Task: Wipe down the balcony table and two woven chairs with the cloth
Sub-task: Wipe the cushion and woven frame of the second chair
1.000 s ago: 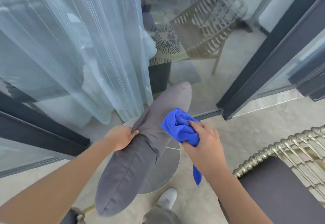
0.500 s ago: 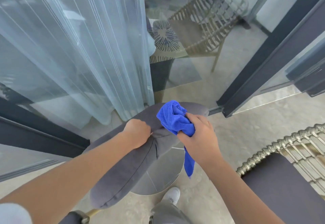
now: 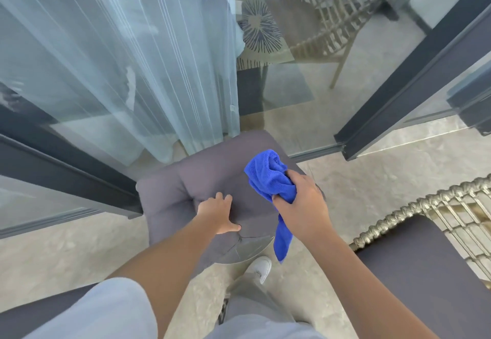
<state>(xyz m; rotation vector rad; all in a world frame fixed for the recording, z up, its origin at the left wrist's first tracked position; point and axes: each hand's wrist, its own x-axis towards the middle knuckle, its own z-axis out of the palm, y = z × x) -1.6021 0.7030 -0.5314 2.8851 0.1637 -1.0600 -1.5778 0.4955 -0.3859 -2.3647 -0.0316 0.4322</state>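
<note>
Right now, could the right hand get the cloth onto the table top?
Probably not: the grey cushion covers nearly all of the table, and the left hand presses it there. The right hand holds the cloth above it.

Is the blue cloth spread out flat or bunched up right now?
Bunched up. The blue cloth is wadded in the right hand, one tail hanging below it, above the grey cushion.
</note>
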